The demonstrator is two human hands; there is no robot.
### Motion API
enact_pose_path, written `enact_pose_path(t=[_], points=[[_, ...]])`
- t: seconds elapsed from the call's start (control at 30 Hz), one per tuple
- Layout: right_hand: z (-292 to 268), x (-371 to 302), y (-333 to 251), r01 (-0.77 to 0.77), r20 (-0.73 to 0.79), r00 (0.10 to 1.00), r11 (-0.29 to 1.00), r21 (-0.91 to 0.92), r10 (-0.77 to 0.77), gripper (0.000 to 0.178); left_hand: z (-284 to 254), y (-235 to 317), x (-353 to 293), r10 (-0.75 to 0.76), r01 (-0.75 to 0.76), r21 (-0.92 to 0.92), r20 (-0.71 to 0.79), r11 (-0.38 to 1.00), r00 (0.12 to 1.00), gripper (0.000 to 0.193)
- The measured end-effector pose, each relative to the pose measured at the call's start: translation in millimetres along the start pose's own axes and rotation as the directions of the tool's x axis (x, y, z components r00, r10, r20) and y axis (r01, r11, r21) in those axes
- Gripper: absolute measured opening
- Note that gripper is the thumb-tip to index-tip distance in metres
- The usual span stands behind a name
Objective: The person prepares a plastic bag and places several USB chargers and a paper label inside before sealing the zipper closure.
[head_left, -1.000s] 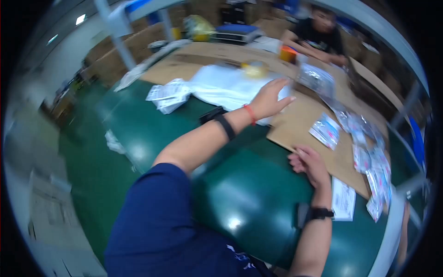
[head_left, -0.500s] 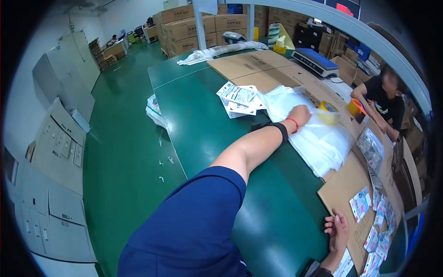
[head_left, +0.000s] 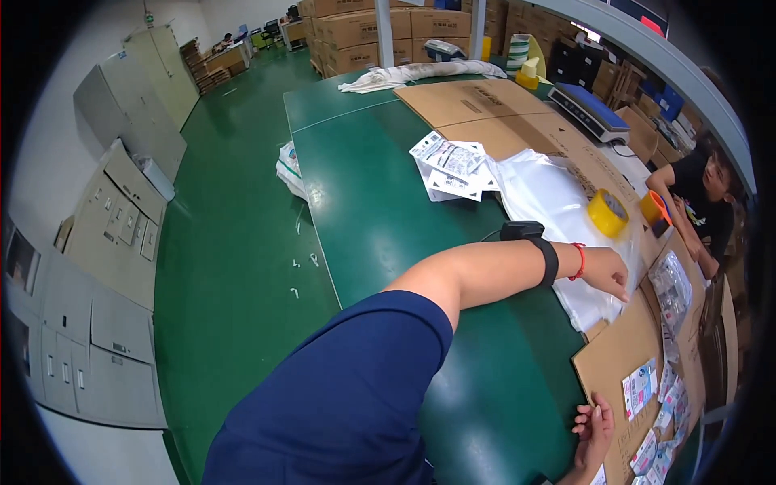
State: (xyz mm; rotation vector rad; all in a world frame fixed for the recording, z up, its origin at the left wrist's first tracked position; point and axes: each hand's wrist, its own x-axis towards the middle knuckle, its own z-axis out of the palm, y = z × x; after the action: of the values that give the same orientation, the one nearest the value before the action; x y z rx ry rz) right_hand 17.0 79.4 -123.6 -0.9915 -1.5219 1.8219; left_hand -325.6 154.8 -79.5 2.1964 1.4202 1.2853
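My left hand [head_left: 606, 272], with a red bracelet and a black wrist strap, reaches across a stack of clear white plastic bags [head_left: 558, 190]. Its fingers are curled closed at the bags' right edge; whatever they may hold is hidden. Just beyond it a roll of yellow tape [head_left: 608, 212] rests on the bags. Folded white printed sheets [head_left: 453, 166] lie beside the bags' far left corner. At lower right, my right hand [head_left: 594, 427] hovers by the cardboard sheet's [head_left: 594, 364] edge, its fingers loosely bent and apart, with nothing seen in them.
Small printed packets [head_left: 640, 388] are scattered on the cardboard, near a clear bag of parts [head_left: 671, 287]. An orange tape dispenser [head_left: 655, 212] and a blue-topped scale [head_left: 590, 111] stand farther back. Another person [head_left: 697, 190] leans on the table's right side. A metal frame [head_left: 647, 61] crosses above.
My left hand has moved right and nearer over the bags. The yellow tape, blurred before, now shows sharply. The view has shifted a little; my right hand stays by the cardboard edge.
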Motion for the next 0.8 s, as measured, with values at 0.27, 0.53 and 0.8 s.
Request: enact_pose_path(t=[0.27,0.53,0.8], points=[[-9.1,23.1,-16.4,-0.058,-0.003,0.998,0.998,-0.034,0.058,0.035,12.8,-13.3,-1.1,-0.257,0.163,-0.718,-0.023,0.677,0.966,0.025],[-17.9,46.8,-27.1,-0.037,0.099,0.995,0.998,0.053,0.032,0.029,-4.1,1.6,9.0,-0.361,0.205,-0.901,0.059,0.383,0.931,0.031],[-25.2,49.4,-28.0,-0.040,0.116,0.993,0.996,0.081,0.030,0.029,-14.6,-37.1,37.8,-0.533,0.174,-0.594,-0.508,0.786,0.676,0.034]])
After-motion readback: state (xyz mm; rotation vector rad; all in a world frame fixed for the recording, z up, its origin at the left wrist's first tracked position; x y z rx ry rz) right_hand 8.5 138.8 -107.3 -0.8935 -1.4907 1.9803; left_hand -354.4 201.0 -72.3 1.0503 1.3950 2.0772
